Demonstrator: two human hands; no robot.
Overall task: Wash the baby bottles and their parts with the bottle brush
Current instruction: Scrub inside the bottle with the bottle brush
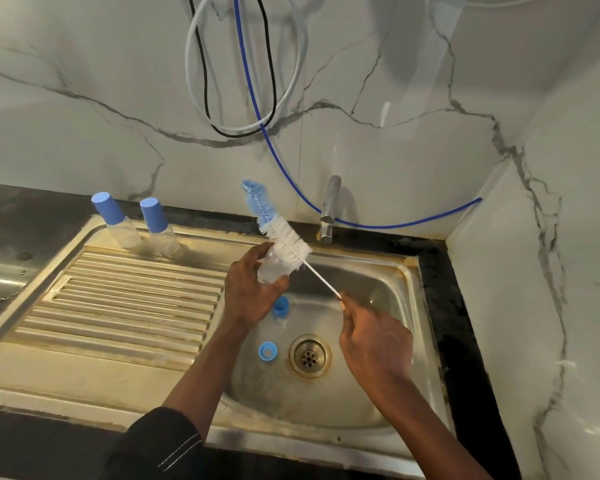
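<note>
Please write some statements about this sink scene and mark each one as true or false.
1. The left hand holds a clear bottle. True.
2. The right hand holds the brush by its bristles. False: it pinches the thin wire handle.
3. Two capped bottles stand at the back of the draining board. True.
4. The basin holds no parts. False: two blue parts lie in it near the drain.
</note>
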